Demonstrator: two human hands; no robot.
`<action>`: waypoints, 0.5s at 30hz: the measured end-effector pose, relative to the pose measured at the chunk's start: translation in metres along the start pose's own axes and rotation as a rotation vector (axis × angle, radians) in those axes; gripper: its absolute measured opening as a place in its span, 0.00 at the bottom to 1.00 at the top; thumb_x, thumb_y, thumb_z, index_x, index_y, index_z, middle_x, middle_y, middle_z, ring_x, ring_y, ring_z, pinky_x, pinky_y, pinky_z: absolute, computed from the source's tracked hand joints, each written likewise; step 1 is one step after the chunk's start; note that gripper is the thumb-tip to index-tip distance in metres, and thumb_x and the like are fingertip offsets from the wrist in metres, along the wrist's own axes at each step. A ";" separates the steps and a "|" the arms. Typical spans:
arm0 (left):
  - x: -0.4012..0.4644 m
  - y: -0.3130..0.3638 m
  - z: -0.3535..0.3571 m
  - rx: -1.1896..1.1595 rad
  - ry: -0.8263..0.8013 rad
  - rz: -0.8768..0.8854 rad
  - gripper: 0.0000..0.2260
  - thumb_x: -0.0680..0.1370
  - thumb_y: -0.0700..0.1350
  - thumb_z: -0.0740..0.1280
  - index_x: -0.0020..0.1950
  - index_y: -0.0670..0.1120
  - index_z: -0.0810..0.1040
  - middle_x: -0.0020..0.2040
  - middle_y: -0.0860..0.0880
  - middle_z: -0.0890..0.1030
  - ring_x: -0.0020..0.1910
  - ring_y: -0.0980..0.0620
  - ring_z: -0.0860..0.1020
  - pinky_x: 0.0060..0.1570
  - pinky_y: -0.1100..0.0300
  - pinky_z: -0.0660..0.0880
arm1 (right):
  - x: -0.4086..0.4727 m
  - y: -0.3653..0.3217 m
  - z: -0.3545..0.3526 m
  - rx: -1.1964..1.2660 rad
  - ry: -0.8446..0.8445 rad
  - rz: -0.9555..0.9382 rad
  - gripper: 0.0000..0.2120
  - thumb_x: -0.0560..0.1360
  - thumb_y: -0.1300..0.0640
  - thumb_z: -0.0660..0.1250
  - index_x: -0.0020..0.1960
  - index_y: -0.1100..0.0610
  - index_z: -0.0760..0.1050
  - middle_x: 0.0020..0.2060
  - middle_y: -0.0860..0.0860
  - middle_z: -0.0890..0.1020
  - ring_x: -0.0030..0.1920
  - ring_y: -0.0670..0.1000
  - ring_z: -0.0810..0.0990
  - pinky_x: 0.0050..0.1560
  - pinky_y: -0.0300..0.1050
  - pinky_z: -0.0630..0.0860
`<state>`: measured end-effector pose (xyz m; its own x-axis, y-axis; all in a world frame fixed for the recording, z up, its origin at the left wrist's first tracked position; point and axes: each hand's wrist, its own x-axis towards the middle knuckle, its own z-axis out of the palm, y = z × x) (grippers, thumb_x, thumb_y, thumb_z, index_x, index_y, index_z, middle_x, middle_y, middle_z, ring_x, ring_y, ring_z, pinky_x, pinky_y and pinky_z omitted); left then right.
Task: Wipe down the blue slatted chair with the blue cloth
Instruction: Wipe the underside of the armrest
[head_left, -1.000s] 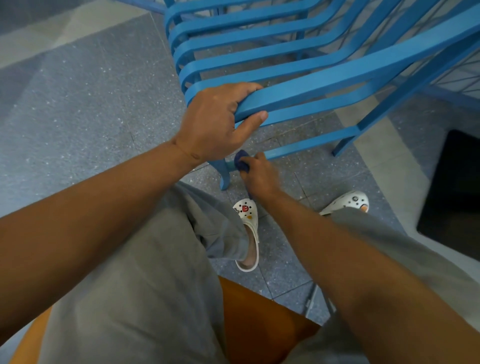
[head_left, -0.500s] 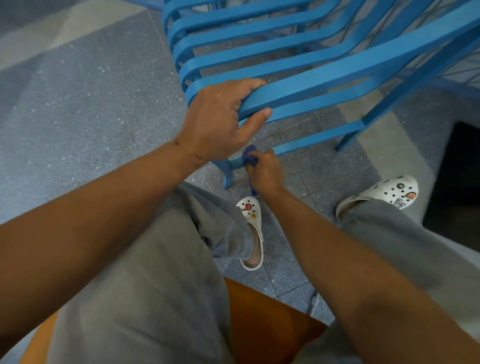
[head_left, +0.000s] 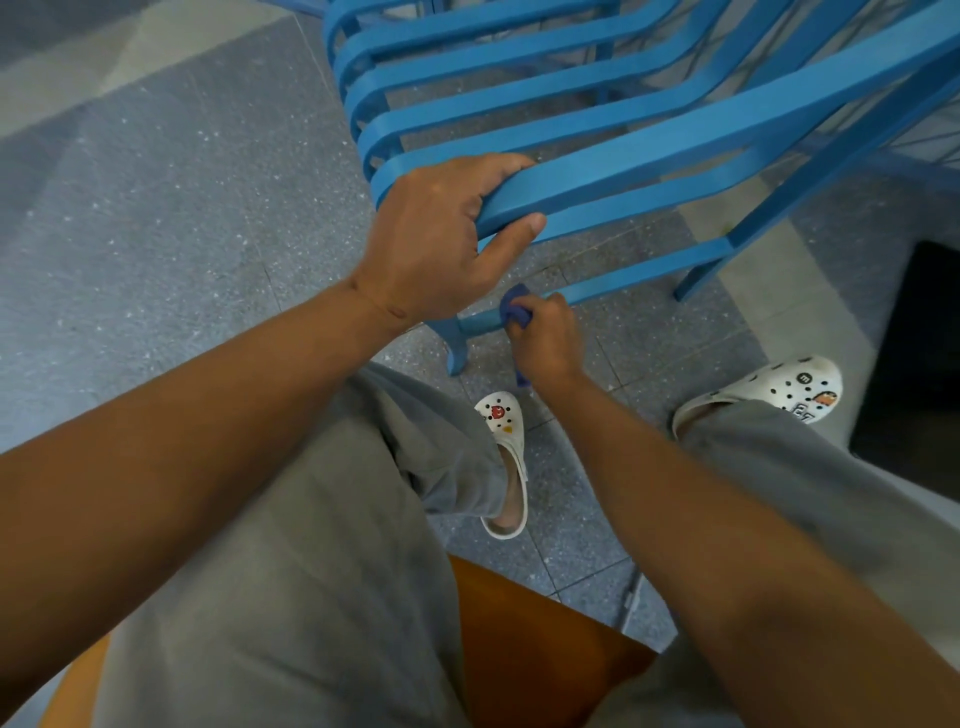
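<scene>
One blue slatted chair (head_left: 597, 171); left hand (head_left: 441, 244) grips a slat; right hand (head_left: 545, 338) clutches one blue cloth (head_left: 515, 306).

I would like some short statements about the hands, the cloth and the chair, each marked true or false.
1. The left hand grips a slat of the blue chair. True.
2. The blue cloth lies on the floor. False: the right hand holds it against a low rail.
3. The right hand wipes the top slat. False: it works at a low rail near the leg.
4. The person wears white clogs. True.
</scene>
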<state>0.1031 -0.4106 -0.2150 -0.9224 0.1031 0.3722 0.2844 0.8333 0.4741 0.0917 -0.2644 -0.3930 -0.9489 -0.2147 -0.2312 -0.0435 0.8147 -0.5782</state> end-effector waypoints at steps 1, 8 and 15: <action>0.000 0.000 0.000 0.001 -0.003 0.001 0.18 0.81 0.53 0.68 0.64 0.42 0.80 0.56 0.48 0.85 0.53 0.52 0.80 0.55 0.70 0.68 | -0.006 -0.008 0.008 0.004 -0.012 -0.012 0.07 0.80 0.53 0.68 0.54 0.52 0.83 0.49 0.54 0.75 0.44 0.56 0.80 0.45 0.46 0.74; 0.002 0.002 -0.002 -0.009 -0.063 -0.010 0.19 0.82 0.54 0.67 0.66 0.43 0.79 0.57 0.49 0.84 0.53 0.52 0.80 0.54 0.67 0.70 | -0.003 -0.009 0.007 -0.050 -0.150 -0.136 0.11 0.79 0.49 0.68 0.60 0.48 0.81 0.52 0.54 0.77 0.47 0.57 0.81 0.45 0.45 0.70; -0.014 0.000 -0.009 0.007 -0.125 -0.157 0.22 0.82 0.55 0.66 0.70 0.43 0.74 0.60 0.49 0.80 0.56 0.55 0.75 0.56 0.69 0.66 | 0.006 0.023 -0.010 0.017 -0.107 -0.089 0.10 0.80 0.51 0.67 0.59 0.53 0.82 0.53 0.57 0.80 0.49 0.57 0.81 0.45 0.43 0.70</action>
<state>0.1184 -0.4168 -0.2124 -0.9806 0.0378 0.1922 0.1332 0.8481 0.5128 0.0819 -0.2417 -0.3995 -0.9027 -0.3427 -0.2602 -0.1195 0.7806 -0.6135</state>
